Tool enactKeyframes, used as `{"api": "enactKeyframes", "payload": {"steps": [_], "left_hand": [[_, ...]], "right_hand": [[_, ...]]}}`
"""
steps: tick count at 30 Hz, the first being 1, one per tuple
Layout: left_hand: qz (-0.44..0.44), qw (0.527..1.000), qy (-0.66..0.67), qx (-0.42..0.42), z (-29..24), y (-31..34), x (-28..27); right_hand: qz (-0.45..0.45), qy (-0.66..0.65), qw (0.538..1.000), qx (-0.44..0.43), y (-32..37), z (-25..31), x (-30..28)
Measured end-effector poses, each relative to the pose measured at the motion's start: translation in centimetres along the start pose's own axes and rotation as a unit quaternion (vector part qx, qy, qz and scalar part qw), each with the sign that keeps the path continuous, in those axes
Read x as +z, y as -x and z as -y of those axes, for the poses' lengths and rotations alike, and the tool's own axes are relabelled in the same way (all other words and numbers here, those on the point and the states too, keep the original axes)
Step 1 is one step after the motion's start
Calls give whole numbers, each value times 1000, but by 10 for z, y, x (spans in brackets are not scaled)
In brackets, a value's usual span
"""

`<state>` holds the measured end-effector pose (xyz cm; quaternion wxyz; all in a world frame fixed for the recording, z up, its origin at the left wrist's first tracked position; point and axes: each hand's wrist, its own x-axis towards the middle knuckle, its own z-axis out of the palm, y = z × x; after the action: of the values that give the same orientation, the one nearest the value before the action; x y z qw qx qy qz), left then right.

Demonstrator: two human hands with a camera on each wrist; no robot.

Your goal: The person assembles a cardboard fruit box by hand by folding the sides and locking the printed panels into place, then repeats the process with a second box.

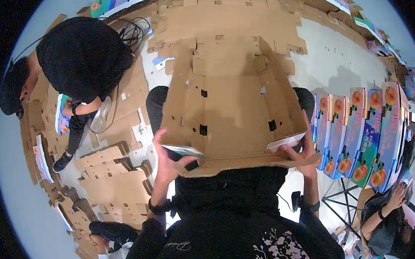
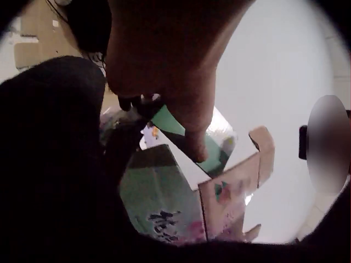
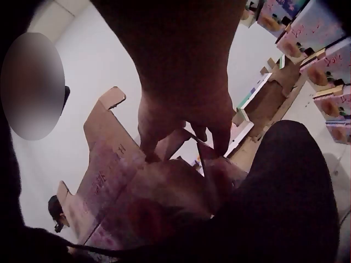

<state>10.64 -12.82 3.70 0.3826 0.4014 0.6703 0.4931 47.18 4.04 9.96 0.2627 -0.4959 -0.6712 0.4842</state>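
A partly folded cardboard box (image 1: 237, 107), brown inside, lies over the person's lap with its near flap toward the body. At its near left corner the left hand (image 1: 168, 162) grips a folded flap, thumb on the inner side. The right hand (image 1: 304, 158) pinches the near right corner. In the left wrist view the left hand (image 2: 170, 93) holds a green and white flap above the printed green side (image 2: 159, 192). The right wrist view has the right hand (image 3: 186, 120) with fingers around the edge of a pink printed panel (image 3: 131, 203).
Printed boxes (image 1: 357, 137) stand in a row at the right, above a black stand (image 1: 344, 200). Flat cardboard (image 1: 110, 185) lies at the left. Another person in black (image 1: 84, 57) is at the upper left; one more (image 1: 386, 218) is at the lower right.
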Motion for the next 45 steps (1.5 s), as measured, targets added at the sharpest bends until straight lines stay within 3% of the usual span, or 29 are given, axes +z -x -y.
{"api": "enactKeyframes", "payload": {"steps": [2, 3, 4, 9, 12, 15, 18, 19, 21, 23, 25, 32, 34, 40, 44, 45], "left_hand": [[19, 992, -87, 91, -15, -2, 17], [34, 987, -109, 110, -19, -1, 20], [40, 988, -34, 146, -28, -6, 28], [67, 947, -185, 255, -52, 1, 14], [103, 954, -118, 255, -50, -1, 8], [184, 931, -200, 243, -78, -21, 6], [247, 921, -210, 217, -90, -29, 6], [267, 919, -205, 206, -91, -30, 8], [290, 920, -198, 175, -87, -30, 14], [337, 893, -221, 201, -79, -40, 11], [386, 858, -259, 219, -82, -47, 10], [496, 825, -192, 191, -83, -63, -6], [553, 796, -187, 163, -91, -71, -11], [545, 778, -261, 173, -88, -60, -10], [464, 841, -232, 155, -68, -54, 0], [412, 877, -189, 159, -57, -52, 4]], "right_hand": [[13, 61, 996, -68, -2, 4, 4], [14, 49, 997, -57, 0, 11, 6], [15, 58, 995, -75, 1, 15, 7], [18, 86, 978, -190, 13, 24, 7], [14, 108, 961, -255, 10, 23, 12], [35, 182, 949, -255, -2, 32, 15], [182, 271, 922, -210, -8, 48, 14], [231, 328, 889, -223, -9, 49, 19], [252, 337, 880, -219, -9, 38, 26], [291, 361, 859, -218, -16, 41, 23], [308, 346, 857, -228, -18, 41, 21], [421, 265, 839, -222, -27, 49, -11], [424, 266, 839, -211, -23, 52, -10], [366, 207, 882, -212, -18, 36, 4], [301, 138, 930, -162, -13, 32, 11], [273, 85, 953, -103, -9, 25, 14]]}}
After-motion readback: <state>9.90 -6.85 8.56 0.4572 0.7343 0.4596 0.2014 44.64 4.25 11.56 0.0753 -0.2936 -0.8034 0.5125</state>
